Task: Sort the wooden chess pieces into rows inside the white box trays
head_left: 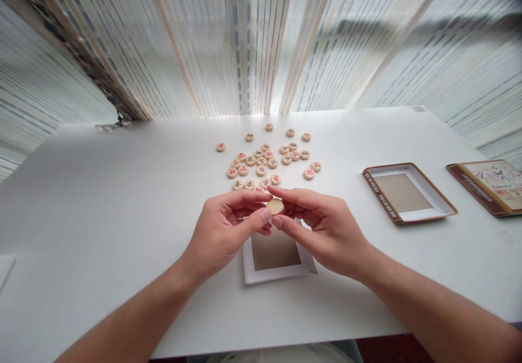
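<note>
Between the fingertips of both hands is a round wooden Chinese chess piece (275, 206), its plain face towards me. My left hand (230, 224) pinches it from the left, and my right hand (320, 224) grips it from the right. Below them lies an open white-sided box tray (269, 277) with a brown bottom, partly hidden by my hands. Just beyond my fingers, several Chinese chess pieces (261, 170) with red or black characters are scattered on the white table (122, 205).
To the right sits another open box part (408, 194) with a brown rim. Beside it lies a printed box lid (493, 183), cut off by the view. A striped curtain (220, 42) hangs along the table's far edge. A white flat object (5, 268) shows at the left.
</note>
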### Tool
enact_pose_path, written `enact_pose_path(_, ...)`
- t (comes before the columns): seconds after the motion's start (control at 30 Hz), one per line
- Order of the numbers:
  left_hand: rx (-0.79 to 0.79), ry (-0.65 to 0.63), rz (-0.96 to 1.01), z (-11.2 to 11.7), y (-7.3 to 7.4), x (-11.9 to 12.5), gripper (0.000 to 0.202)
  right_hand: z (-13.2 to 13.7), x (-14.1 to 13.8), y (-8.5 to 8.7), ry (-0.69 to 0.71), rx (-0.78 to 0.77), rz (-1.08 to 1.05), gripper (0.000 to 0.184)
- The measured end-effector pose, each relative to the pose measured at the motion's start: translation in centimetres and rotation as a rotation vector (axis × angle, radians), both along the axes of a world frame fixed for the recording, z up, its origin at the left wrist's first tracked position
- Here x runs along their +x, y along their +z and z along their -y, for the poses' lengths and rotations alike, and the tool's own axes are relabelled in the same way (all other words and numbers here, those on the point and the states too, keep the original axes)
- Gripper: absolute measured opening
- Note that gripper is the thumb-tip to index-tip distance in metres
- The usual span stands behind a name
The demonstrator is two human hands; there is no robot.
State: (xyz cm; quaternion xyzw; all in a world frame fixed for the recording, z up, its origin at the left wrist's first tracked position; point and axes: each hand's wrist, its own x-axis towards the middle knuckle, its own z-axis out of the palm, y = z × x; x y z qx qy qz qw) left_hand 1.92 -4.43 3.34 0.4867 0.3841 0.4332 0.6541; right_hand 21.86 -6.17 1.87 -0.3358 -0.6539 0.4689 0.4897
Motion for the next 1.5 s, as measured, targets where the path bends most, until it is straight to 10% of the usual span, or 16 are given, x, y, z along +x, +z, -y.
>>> enact_pose_path(0.5, -0.101, -0.225, 0.0, 0.0, -0.3, -0.4, 0.029, -0.3, 0.3, 0.3, -0.238, 0.516, 0.37, 0.014)
enact_pose_path(1.03, -0.087, -0.146, -0.057, 0.2, 0.2, 0.0, 0.024, -0.1, 0.2, 0.1, -0.329, 0.533, 0.471, 0.009)
enact_pose_path(1.27, -0.019, -0.09, -0.137, 0.3, 0.2, -0.4, 0.044, -0.5, 0.9, 0.6, -0.05, 0.387, 0.386, 0.025)
enact_pose_path(1.5, 0.049, -0.089, -0.193, 0.3, 0.0, -0.5, 0.041, -0.6, 0.9, 0.8, -0.093, 0.43, 0.463, 0.007)
